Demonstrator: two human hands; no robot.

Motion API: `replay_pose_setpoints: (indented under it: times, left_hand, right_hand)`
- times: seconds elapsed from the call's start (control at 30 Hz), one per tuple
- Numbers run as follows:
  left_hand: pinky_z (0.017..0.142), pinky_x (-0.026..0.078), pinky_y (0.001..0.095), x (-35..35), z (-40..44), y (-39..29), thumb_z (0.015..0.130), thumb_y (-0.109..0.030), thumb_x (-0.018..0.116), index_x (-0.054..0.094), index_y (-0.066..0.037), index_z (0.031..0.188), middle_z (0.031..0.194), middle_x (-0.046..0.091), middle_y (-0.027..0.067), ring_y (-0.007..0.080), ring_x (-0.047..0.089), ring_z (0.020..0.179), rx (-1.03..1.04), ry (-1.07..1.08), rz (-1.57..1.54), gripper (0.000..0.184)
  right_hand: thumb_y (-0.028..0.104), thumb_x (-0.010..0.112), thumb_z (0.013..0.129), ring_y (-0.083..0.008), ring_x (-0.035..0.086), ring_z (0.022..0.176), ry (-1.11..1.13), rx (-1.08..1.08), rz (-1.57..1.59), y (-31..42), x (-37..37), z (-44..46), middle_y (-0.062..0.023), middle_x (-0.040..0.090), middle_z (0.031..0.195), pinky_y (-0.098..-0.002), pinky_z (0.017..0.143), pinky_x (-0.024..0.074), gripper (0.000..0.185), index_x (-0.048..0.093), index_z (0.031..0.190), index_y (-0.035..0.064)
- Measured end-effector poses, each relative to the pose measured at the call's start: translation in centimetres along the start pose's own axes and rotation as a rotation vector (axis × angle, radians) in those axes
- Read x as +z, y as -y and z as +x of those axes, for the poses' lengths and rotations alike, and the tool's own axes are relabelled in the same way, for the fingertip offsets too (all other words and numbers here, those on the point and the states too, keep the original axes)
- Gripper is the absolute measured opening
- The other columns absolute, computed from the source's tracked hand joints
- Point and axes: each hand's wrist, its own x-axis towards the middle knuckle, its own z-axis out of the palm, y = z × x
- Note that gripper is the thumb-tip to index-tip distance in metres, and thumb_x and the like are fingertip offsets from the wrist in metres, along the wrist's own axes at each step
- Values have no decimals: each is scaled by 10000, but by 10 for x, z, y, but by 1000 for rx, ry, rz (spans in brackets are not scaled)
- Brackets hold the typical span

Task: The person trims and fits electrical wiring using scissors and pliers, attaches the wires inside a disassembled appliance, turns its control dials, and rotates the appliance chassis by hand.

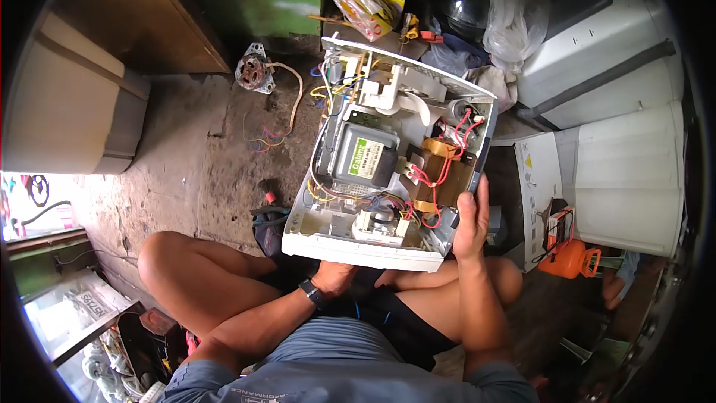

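Note:
An opened appliance chassis (365, 252) is held up over my lap, its inside facing me. In it sit a metal magnetron with a green Galanz label (365, 158), a transformer with copper-coloured windings (441, 177), a white plastic duct (380, 93) and red, yellow and blue wires. My left hand (334, 277), with a black watch on the wrist, is under the near edge, its fingers hidden beneath the chassis. My right hand (471, 224) presses against the right side, fingers stretched along the panel.
A small motor (255, 71) with a cable lies on the stained floor at the upper left. An orange tank (570, 260) and white panels stand at the right. Plastic bags (514, 15) and a black helmet (461, 11) are at the back. Wires fill the lower left corner.

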Motion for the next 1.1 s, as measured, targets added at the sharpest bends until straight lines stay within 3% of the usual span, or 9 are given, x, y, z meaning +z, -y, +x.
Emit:
replay_pose_setpoints:
  times: [0.13, 0.43, 0.63, 0.93, 1.1]
  left_hand:
    - [1001, 501, 362, 3, -1, -5, 915, -122, 747, 620, -37, 1252, 1205, 681, 86, 221, 644, 1110, -23, 26, 1, 370]
    - [1094, 440, 404, -3, 2, -12, 898, -191, 772, 600, -35, 1295, 1274, 658, 108, 237, 599, 1215, -140, 85, 73, 460]
    - [1094, 442, 415, -23, 6, -7, 928, -210, 735, 601, -26, 1296, 1285, 649, 129, 252, 601, 1212, -222, 89, 129, 433]
    - [1081, 451, 426, -5, 0, -11, 970, -222, 671, 598, -16, 1290, 1286, 642, 142, 256, 603, 1199, -187, 111, 125, 387]
    - [1084, 448, 426, 19, -7, -26, 996, -226, 623, 553, -18, 1331, 1304, 626, 139, 258, 595, 1217, -120, 193, 150, 401]
  right_hand:
    - [252, 504, 1056, -131, 504, 1215, 24, -2, 12, 4, 1, 2, -77, 543, 1398, -291, 1061, 378, 553, 367, 1509, -34]
    - [292, 518, 1039, -159, 497, 1198, 8, -9, -45, 13, 5, 5, -87, 556, 1340, -304, 1047, 375, 539, 414, 1460, -30]
    - [295, 522, 1034, -160, 502, 1182, 3, 0, -38, 11, 5, 4, -88, 559, 1327, -306, 1038, 379, 541, 419, 1454, -30]
    - [314, 547, 1019, -159, 499, 1190, -12, 33, -38, 11, 4, 4, -90, 573, 1310, -304, 1029, 389, 578, 411, 1459, -35]
    - [263, 557, 1014, -215, 398, 1345, 32, 37, 26, 3, 0, 4, -131, 417, 1471, -350, 1138, 290, 592, 381, 1474, -67]
